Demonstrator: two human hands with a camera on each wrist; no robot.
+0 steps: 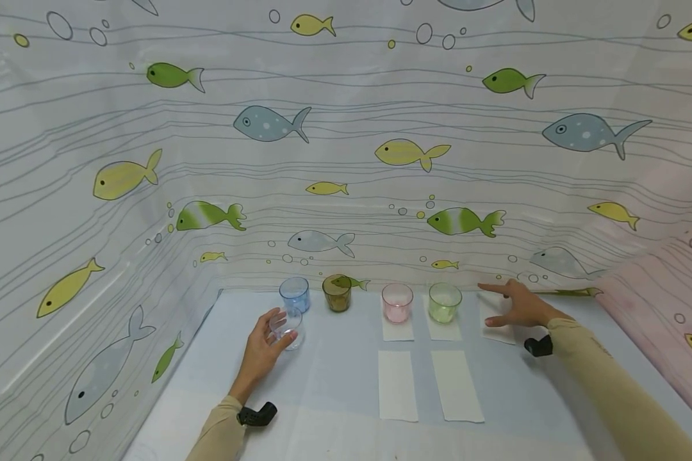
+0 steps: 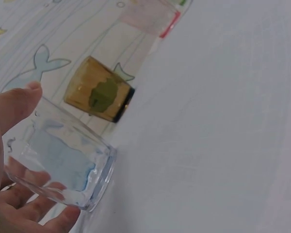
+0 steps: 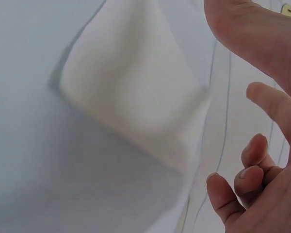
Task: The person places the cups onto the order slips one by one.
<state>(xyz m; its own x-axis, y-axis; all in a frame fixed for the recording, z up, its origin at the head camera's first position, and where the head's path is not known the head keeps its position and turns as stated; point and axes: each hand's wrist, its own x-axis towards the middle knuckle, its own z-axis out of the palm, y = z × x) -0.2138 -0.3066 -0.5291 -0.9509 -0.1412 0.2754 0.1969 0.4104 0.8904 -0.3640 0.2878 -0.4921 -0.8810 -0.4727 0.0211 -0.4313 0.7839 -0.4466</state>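
Note:
My left hand (image 1: 261, 349) curls round a clear glass (image 1: 291, 333), thumb on the near side and fingers on the far side. In the left wrist view the clear glass (image 2: 68, 155) shows some of those fingers through its wall. Just behind it is a blue glass (image 1: 295, 296), with a brown glass (image 1: 337, 294) to the right. My right hand (image 1: 521, 306) hovers with fingers spread over a white paper piece (image 1: 498, 333) at the right. In the right wrist view this paper (image 3: 131, 92) looks bent, and the fingers are apart from it, holding nothing.
A pink glass (image 1: 397, 304) and a green glass (image 1: 444, 303) stand on white papers at the back. Nearer lie a left paper (image 1: 397, 387) and a right paper (image 1: 457, 387). A fish-patterned curtain (image 1: 346, 160) encloses the table (image 1: 323, 410) at the back and sides.

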